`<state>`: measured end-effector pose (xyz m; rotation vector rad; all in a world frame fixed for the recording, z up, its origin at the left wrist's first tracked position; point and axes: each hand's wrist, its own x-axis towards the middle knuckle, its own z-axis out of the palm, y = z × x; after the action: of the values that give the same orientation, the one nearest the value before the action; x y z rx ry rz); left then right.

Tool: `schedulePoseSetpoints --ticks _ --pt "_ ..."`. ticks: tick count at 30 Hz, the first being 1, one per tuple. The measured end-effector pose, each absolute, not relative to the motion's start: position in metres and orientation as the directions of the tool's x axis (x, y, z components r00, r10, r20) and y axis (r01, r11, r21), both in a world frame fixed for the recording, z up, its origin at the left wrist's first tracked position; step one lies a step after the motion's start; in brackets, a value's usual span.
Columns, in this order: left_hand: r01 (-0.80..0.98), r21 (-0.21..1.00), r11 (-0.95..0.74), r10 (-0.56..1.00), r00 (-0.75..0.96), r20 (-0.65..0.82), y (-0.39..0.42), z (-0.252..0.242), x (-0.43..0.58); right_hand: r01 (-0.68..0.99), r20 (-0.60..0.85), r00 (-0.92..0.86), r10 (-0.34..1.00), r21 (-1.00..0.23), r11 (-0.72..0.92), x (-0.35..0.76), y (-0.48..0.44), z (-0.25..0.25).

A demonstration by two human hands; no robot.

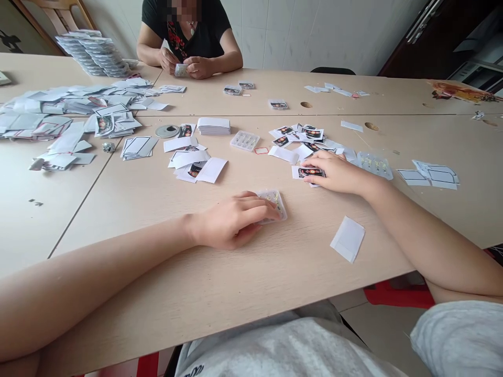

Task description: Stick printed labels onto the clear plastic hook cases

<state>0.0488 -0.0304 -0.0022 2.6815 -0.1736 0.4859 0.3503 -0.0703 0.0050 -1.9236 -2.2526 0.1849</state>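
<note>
My left hand (230, 220) is closed over a small clear plastic box (277, 199) lying on the table, its fingers across the box's top. Tiny yellowish pieces show in the box's compartments. Further right, my right hand (338, 170) has thumb and fingers on a printed card (310, 173) with a dark picture, at the near edge of a loose pile of printed cards (283, 140). Just beyond that wrist lies another clear box (375, 165) with small pieces. A third clear box (244, 140) sits left of the card pile. Nearer me rests a white paper slip (348, 239).
Across the table (220, 293), a person (188, 36) holds a small box in both hands. White packets (74, 99) are heaped at the left, below stacked bags (90, 52). A tape roll (167, 131), a white card stack (213, 126) and outlined labels (442, 175) lie around.
</note>
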Motion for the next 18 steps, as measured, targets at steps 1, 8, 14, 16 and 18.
schedulePoseSetpoints --ticks 1,8,14,16,18 --pt "-0.197 0.369 -0.909 -0.056 0.932 0.359 -0.031 -0.002 0.049 0.963 0.046 -0.140 0.989 -0.227 0.147 0.350 -0.070 0.005" --pt "-0.226 0.338 -0.914 -0.102 0.933 0.346 -0.031 -0.002 0.049 0.949 0.083 -0.062 0.995 -0.303 0.084 0.343 -0.069 0.012" --pt "-0.240 0.353 -0.904 -0.099 0.923 0.372 -0.033 0.000 0.048 0.929 0.277 0.046 0.960 -0.364 0.061 0.336 -0.068 0.013" --pt "-0.238 0.345 -0.908 -0.104 0.925 0.366 -0.034 0.000 0.048 0.843 0.301 0.138 0.944 -0.536 0.048 0.331 -0.069 0.015" --pt "-0.234 0.348 -0.908 -0.098 0.925 0.366 -0.034 0.000 0.048 0.703 0.280 0.189 0.941 -0.707 0.069 0.323 -0.071 0.017"
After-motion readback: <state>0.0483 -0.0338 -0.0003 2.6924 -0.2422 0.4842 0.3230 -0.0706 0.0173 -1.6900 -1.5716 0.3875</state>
